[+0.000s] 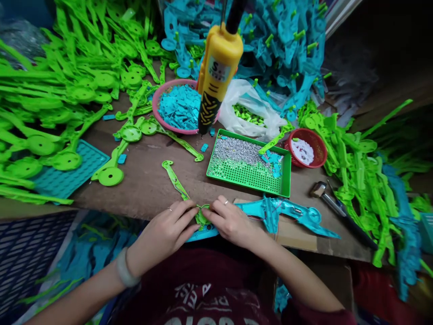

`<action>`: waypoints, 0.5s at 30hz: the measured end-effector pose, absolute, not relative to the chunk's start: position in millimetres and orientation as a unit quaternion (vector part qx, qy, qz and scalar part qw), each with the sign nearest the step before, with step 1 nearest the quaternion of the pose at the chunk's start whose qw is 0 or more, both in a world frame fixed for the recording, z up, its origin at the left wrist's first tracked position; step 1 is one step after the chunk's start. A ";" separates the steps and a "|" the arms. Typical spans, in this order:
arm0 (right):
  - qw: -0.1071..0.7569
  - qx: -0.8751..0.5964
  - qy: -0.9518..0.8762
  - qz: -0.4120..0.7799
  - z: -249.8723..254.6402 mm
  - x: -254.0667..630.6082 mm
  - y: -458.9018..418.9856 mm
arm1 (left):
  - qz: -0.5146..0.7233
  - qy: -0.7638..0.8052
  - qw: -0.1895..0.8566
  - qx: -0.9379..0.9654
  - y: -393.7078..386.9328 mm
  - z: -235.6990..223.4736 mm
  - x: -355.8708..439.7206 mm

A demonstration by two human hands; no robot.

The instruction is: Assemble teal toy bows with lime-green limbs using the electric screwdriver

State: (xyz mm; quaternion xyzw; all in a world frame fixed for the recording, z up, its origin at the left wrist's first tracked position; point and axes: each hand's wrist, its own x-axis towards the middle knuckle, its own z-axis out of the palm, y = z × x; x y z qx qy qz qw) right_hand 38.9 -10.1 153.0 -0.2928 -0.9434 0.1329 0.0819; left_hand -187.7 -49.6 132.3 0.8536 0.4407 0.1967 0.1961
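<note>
Close to the table's front edge, my left hand (171, 225) pinches the left side of a round-ended green plastic part (202, 218). From the other side, my right hand (235, 224) has its bent fingers closed on the same part. Its long green arm (176, 181) appears to stretch away from my fingers across the table. Beneath the hands lies a long blue plastic part (292, 212), which runs out to the right with a small metal piece and thin wire on it. My fingers cover much of the joint between green and blue.
A yellow electric screwdriver (219, 67) hangs overhead. Beyond my hands are a green tray (248, 176) of screws, a pink bowl (158, 110) of blue pieces and a red basket (318, 155). A hammer (329, 198) lies right. Green parts (81, 90) pile left.
</note>
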 end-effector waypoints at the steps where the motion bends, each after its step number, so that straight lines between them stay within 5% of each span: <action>1: 0.086 -0.293 -0.945 0.119 151.9 39.0 -11.0 | 0.195 0.438 0.197 0.855 -49.1 132.7 -187.8; 15: 0.078 -0.357 -0.924 0.114 155.2 24.8 -16.2 | 0.185 0.427 0.195 0.863 -46.0 131.3 -189.6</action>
